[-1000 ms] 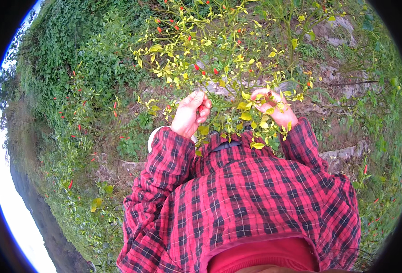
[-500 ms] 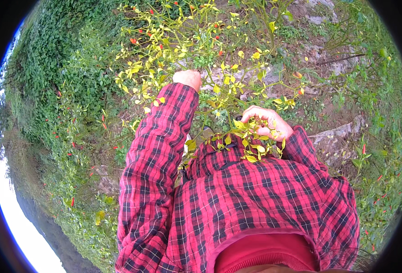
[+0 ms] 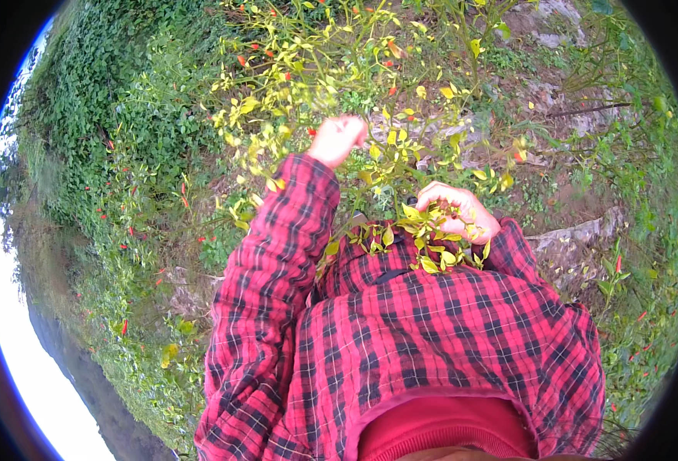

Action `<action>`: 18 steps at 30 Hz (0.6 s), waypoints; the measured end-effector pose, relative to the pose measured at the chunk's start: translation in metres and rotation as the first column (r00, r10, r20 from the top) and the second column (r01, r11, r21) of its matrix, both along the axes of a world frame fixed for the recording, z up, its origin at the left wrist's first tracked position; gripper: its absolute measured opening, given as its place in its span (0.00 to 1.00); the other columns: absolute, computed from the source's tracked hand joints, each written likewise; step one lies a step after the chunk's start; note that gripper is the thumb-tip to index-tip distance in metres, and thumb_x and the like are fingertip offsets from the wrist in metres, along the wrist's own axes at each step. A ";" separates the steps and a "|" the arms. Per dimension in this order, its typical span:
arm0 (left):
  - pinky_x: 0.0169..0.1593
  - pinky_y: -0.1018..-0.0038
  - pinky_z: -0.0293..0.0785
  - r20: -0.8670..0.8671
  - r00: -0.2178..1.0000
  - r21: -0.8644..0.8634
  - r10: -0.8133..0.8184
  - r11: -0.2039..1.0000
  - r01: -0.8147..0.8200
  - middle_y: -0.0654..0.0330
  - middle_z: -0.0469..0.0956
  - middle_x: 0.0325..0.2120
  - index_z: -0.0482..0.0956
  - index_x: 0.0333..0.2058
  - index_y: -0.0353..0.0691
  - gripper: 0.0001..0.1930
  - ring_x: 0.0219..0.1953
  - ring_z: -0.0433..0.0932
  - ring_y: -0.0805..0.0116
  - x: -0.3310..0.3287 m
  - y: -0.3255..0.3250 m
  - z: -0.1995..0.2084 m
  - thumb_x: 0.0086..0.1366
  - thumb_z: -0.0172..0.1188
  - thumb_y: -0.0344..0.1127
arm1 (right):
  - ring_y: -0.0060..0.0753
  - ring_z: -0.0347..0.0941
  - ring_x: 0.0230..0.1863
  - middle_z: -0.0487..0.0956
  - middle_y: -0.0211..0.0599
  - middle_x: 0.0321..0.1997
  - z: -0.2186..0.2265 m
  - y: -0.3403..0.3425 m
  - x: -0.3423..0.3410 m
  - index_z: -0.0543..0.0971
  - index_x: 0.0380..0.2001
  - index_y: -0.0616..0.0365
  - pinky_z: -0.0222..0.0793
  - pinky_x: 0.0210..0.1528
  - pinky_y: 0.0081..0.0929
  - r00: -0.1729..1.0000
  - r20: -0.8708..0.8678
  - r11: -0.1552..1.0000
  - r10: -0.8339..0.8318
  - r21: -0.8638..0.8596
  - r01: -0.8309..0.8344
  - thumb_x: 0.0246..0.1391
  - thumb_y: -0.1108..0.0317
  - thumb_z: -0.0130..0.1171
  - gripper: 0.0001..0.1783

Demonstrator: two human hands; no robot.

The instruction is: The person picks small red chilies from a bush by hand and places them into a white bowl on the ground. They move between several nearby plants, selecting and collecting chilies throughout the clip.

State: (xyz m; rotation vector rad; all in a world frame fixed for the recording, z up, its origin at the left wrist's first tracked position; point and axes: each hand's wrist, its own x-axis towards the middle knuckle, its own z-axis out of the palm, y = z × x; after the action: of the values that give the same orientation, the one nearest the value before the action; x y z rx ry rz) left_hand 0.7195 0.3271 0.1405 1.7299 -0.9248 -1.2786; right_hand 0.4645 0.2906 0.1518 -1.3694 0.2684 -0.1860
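Observation:
A chili pepper plant (image 3: 308,58) with yellow-green leaves and small red peppers spreads in front of me. My left hand (image 3: 340,140) is raised among its branches, fingers curled closed; whether anything is inside them is hidden. Just left of that hand shows a small red pepper (image 3: 312,132). Closer to my body, my right hand (image 3: 463,212) bends its fingers round a leafy branch (image 3: 429,230) of yellowing leaves. Those leaves partly cover its fingertips.
Dense green vines (image 3: 116,84) fill the left side. More plants with red peppers (image 3: 125,326) stand farther left, and others grow at the right. Pale rock (image 3: 577,233) and brown soil show between the plants. A thin dark stick (image 3: 588,110) lies at the upper right.
My left hand has shifted right, its wrist more bent, and leaves near it are blurred by motion. My right hand stays at its branch. The whole view has slid slightly.

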 end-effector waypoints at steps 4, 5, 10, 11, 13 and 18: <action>0.16 0.86 0.49 -0.326 0.936 -0.170 0.131 0.966 -0.194 0.68 0.64 0.17 0.71 0.31 0.36 0.08 0.15 0.55 0.83 0.024 0.013 0.047 0.58 0.43 0.31 | 0.26 0.66 0.42 0.69 0.32 0.38 -0.001 -0.002 -0.001 0.71 0.35 0.59 0.60 0.46 0.24 0.998 -0.067 0.999 -0.014 -0.031 0.012 0.38 0.73 0.55 0.15; 0.17 0.87 0.50 -0.429 0.897 -0.230 0.104 0.948 -0.220 0.66 0.66 0.20 0.70 0.36 0.35 0.10 0.15 0.56 0.83 0.025 0.022 0.052 0.58 0.43 0.30 | 0.26 0.66 0.42 0.69 0.32 0.37 -0.001 -0.002 -0.003 0.71 0.35 0.59 0.60 0.46 0.24 0.998 -0.068 0.997 -0.016 -0.076 0.011 0.38 0.73 0.55 0.15; 0.17 0.87 0.54 -0.424 0.824 -0.018 0.375 0.906 -0.422 0.64 0.70 0.22 0.71 0.36 0.34 0.11 0.17 0.62 0.81 0.030 0.058 0.034 0.54 0.44 0.25 | 0.29 0.66 0.42 0.69 0.33 0.37 -0.005 -0.006 -0.009 0.71 0.34 0.60 0.59 0.47 0.25 0.999 -0.054 1.000 0.007 0.001 -0.007 0.38 0.68 0.56 0.16; 0.17 0.87 0.55 -0.340 0.853 -0.019 0.396 0.904 -0.427 0.65 0.71 0.20 0.72 0.34 0.34 0.10 0.17 0.62 0.81 0.030 0.062 0.026 0.55 0.44 0.25 | 0.29 0.66 0.41 0.69 0.34 0.37 -0.007 -0.007 -0.010 0.71 0.34 0.60 0.59 0.47 0.25 0.998 -0.055 1.000 0.013 -0.027 -0.015 0.38 0.67 0.56 0.16; 0.21 0.83 0.61 0.025 0.900 -0.056 0.435 0.900 -0.433 0.65 0.71 0.18 0.74 0.34 0.38 0.09 0.17 0.65 0.79 0.025 0.058 0.009 0.60 0.47 0.34 | 0.29 0.66 0.41 0.69 0.34 0.37 -0.009 -0.008 -0.011 0.71 0.34 0.60 0.59 0.47 0.26 0.999 -0.040 0.998 0.019 -0.058 -0.021 0.39 0.65 0.56 0.16; 0.36 0.63 0.70 0.822 0.565 0.229 -0.073 0.951 -0.210 0.53 0.76 0.24 0.74 0.34 0.39 0.17 0.31 0.76 0.56 0.012 0.032 -0.018 0.56 0.53 0.49 | 0.30 0.66 0.41 0.69 0.34 0.37 -0.013 -0.009 -0.013 0.71 0.34 0.60 0.59 0.47 0.26 0.998 -0.066 0.999 0.023 -0.033 -0.025 0.40 0.62 0.57 0.18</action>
State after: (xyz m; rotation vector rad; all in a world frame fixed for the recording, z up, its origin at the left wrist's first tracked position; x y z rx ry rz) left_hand 0.7311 0.3586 0.1222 2.6822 -1.1764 -0.4834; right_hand 0.4517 0.2821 0.1392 -1.4135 0.3044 -0.1264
